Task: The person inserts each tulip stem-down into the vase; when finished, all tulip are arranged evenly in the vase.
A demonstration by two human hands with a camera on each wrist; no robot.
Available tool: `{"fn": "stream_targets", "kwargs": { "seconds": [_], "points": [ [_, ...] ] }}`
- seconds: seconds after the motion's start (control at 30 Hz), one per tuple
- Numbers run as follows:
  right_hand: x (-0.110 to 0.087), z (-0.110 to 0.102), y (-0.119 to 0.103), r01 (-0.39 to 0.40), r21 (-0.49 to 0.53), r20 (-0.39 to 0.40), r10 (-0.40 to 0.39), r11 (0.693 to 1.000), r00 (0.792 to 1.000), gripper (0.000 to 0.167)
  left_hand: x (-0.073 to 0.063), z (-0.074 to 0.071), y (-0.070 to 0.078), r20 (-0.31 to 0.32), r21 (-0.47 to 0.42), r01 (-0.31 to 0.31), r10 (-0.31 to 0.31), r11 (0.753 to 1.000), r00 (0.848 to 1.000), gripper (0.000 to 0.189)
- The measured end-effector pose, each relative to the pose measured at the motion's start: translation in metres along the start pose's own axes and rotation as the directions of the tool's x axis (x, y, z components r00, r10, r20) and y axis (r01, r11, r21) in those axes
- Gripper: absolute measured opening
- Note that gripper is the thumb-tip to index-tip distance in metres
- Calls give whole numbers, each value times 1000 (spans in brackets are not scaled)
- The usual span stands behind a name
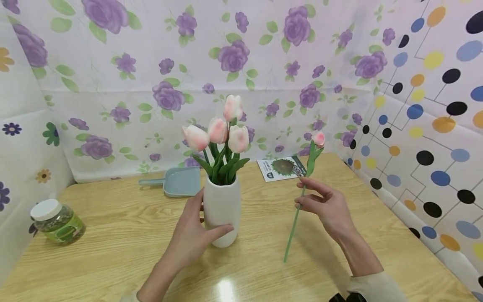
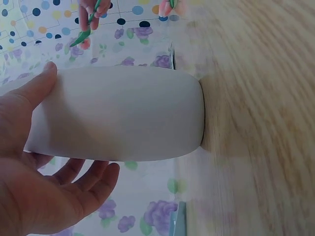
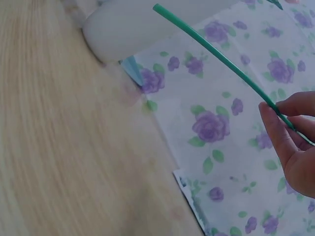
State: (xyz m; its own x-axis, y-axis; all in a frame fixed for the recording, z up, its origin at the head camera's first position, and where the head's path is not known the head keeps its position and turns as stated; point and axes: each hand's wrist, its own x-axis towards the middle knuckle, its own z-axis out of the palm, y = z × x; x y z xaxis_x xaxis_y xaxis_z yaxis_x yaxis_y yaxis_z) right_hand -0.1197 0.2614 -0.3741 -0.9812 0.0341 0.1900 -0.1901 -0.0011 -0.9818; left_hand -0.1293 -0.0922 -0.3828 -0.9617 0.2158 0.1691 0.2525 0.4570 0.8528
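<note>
A white vase [image 1: 223, 209] stands upright on the table with several pale pink tulips [image 1: 218, 131] in it, their green leaves over its rim. My left hand [image 1: 192, 233] grips the vase from the left, the thumb across its front and the fingers behind; the left wrist view shows the thumb [image 2: 44, 83] against the smooth white wall. To the right of the vase, my right hand [image 1: 330, 205] pinches the green stem of a single pink tulip [image 1: 311, 159] between thumb and fingers. Its bloom points up, and the bare stem end [image 3: 170, 17] hangs down towards the vase side.
A blue-grey dustpan [image 1: 183, 181] lies behind the vase to the left. At the far left is a jar [image 1: 60, 222] with a white lid, tilted in view. A printed card [image 1: 281, 168] lies at the back right, near the flowered backdrop [image 1: 143, 75].
</note>
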Motion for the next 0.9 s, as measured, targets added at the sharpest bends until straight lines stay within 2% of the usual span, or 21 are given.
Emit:
{"fn": "stream_targets", "kwargs": {
  "seconds": [0.2, 0.4, 0.7, 0.9],
  "points": [
    [6, 12, -14, 30, -45, 9, -29, 999, 1000, 55, 1, -4, 0, 47, -18, 3, -2, 1000, 999, 106],
    [10, 24, -27, 55, -35, 14, -54, 998, 998, 56, 1, -10, -2, 107, -57, -10, 16, 998, 994, 102],
    [12, 36, -37, 78, -22, 8, -78, 997, 997, 56, 1, -8, -2, 64, -29, -14, 16, 999, 998, 105],
    [15, 40, -41, 90, -48, -3, -90, 995, 996, 54, 1, -12, -3, 113, -49, -26, 32, 998, 993, 103]
  ]
}}
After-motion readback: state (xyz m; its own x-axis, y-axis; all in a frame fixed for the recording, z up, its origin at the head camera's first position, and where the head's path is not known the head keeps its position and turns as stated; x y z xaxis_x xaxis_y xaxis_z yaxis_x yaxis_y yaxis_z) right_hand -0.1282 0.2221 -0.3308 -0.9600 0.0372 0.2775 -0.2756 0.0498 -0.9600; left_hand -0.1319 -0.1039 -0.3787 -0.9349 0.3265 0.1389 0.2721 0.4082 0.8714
